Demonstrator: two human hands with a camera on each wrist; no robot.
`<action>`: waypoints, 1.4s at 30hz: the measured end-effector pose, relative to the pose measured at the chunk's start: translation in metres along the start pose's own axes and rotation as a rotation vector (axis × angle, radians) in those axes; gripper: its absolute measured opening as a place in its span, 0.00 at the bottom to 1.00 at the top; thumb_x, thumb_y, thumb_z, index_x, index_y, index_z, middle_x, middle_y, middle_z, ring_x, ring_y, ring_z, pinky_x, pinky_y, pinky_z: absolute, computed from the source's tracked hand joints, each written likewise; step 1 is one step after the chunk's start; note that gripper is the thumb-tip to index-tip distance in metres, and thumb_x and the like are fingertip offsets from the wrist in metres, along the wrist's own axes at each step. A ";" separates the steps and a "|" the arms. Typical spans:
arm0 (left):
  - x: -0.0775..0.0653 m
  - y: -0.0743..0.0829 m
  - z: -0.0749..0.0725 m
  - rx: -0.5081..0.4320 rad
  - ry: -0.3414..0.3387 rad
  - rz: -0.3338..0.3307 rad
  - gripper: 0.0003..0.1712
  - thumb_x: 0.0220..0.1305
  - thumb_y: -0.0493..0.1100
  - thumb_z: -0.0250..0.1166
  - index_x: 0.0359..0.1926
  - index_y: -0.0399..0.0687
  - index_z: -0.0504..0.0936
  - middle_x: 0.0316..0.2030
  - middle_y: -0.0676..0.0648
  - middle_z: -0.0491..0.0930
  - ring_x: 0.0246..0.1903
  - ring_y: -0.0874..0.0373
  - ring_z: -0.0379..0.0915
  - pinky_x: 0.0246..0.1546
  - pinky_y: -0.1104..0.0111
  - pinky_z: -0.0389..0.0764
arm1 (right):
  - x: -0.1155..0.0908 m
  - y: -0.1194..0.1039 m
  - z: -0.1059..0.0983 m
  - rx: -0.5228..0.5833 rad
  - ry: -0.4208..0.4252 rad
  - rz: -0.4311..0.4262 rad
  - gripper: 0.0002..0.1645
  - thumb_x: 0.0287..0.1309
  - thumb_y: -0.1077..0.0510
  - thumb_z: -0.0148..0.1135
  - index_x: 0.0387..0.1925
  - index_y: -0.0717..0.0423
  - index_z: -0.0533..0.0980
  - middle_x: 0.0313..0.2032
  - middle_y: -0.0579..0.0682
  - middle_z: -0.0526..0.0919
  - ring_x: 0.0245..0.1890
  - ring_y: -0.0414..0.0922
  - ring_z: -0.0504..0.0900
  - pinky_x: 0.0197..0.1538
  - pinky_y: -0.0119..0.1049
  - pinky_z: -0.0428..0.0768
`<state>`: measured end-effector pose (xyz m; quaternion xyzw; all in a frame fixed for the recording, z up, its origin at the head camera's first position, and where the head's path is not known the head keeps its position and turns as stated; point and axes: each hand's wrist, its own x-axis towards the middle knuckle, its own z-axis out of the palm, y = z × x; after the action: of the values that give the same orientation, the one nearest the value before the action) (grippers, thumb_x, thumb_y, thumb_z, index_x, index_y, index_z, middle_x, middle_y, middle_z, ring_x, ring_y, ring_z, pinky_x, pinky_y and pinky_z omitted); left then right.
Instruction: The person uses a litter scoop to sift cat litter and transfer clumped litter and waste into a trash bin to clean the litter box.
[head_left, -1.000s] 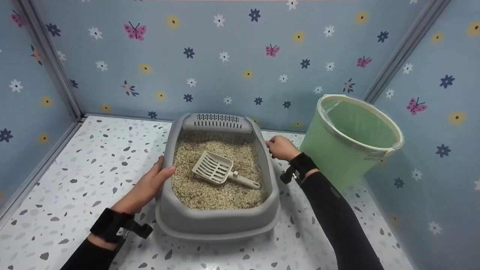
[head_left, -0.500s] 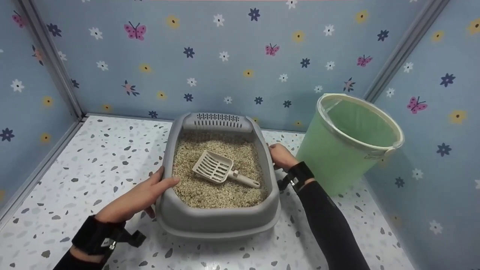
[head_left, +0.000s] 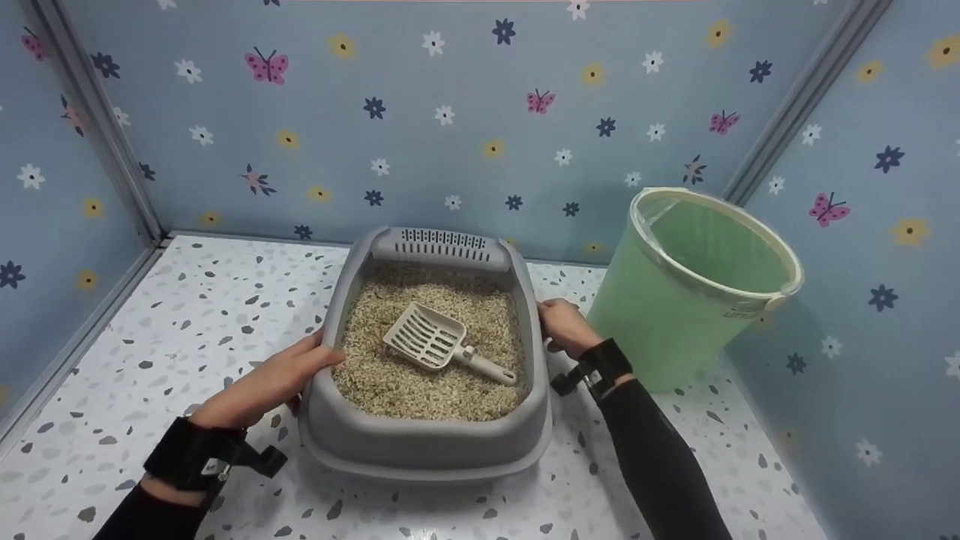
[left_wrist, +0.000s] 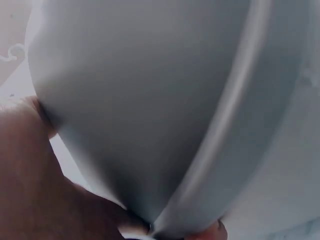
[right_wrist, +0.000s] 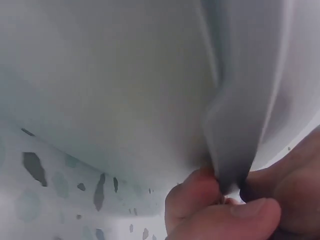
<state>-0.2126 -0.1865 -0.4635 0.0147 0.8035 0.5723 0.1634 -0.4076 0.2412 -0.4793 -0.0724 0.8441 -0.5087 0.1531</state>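
A grey litter box (head_left: 427, 450) stands on the floor, filled with beige granular litter (head_left: 420, 401). On the litter lies a beige slotted litter scoop (head_left: 427, 335), its handle pointing to the front right. My left hand (head_left: 262, 386) holds the box's left side, thumb up at the rim. In the left wrist view, fingertips (left_wrist: 210, 233) show under the flange of the box. My right hand (head_left: 566, 326) grips the right side; the right wrist view shows its fingers (right_wrist: 197, 197) curled round the edge of the flange, close above the floor.
A green bin (head_left: 652, 330) with a clear liner over its pale rim stands to the right, close beside my right hand. Blue flowered wall panels (head_left: 450, 150) enclose the back and both sides. The speckled white floor (head_left: 187, 315) runs around the box.
My right hand has come nearer along the box's side and taken hold of it. My left hand has shifted its grip. The box has turned slightly, its front end swinging left.
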 end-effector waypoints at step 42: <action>-0.006 -0.051 -0.033 0.065 0.412 0.205 0.36 0.88 0.62 0.49 0.67 0.33 0.80 0.46 0.40 0.72 0.30 0.54 0.71 0.29 0.66 0.78 | -0.049 0.034 0.029 0.493 0.162 -0.008 0.25 0.89 0.52 0.52 0.29 0.54 0.76 0.20 0.47 0.73 0.20 0.40 0.71 0.18 0.29 0.63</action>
<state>-0.2079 -0.2358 -0.4998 -0.0156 0.8323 0.5504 -0.0636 -0.3511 0.2465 -0.5124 0.0045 0.7039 -0.7038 0.0961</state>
